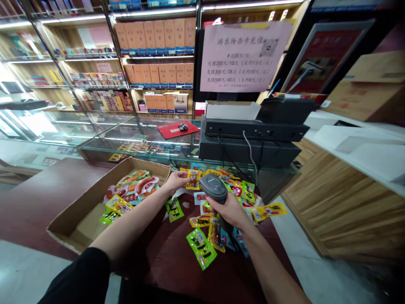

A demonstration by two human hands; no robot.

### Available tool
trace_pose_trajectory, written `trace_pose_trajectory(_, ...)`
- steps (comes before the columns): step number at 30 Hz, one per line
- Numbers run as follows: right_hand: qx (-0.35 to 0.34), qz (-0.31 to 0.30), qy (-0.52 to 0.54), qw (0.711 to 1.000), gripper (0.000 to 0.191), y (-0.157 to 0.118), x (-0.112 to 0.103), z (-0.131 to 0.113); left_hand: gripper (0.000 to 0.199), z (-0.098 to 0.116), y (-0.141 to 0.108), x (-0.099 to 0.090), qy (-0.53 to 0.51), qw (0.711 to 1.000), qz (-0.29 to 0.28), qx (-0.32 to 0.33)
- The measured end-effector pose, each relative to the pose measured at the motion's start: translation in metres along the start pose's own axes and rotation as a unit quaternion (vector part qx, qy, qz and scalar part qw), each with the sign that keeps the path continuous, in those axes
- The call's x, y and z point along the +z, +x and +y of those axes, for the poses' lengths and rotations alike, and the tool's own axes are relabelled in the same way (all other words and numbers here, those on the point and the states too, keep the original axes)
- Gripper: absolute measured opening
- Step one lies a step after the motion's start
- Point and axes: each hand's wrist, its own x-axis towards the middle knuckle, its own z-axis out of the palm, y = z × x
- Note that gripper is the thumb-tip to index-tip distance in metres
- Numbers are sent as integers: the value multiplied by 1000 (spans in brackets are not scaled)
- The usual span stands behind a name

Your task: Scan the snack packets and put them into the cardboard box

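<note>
Between the fingers of my left hand is a small yellow snack packet, its printed label facing up toward me. My right hand is wrapped round the handle of a dark grey barcode scanner, whose head is close beside that packet. Below and around the scanner lies a loose pile of snack packets, among them a green packet, a yellow packet and a smaller green packet. Left of my left hand, an open cardboard box holds sausage packs and other packets.
The dark red table carries the box and the pile. Behind it stands a glass counter with a red mouse pad and black register equipment trailing cables. A wooden cabinet stands at right; stocked shelves line the back.
</note>
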Motion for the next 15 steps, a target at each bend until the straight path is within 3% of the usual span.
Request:
trace_pose_trajectory(4, -5, -26, 8, 1000, 26, -2, 1, -7, 48, 13, -6, -4, -10, 1000, 11, -9)
trace_pose_trajectory(7, 2, -40, 18, 999, 28, -2, 1, -8, 51, 32, -12, -18, -14, 1000, 20, 5)
trace_pose_trajectory(10, 5, -33, 16, 999, 27, 0, 5, -5, 53, 49, -19, -46, -10, 999, 43, 28)
trace_pose_trajectory(15, 28, -61, 10, 998, 28, 8, 27, -6, 51, 69, -40, -107, -4, 994, 95, 55)
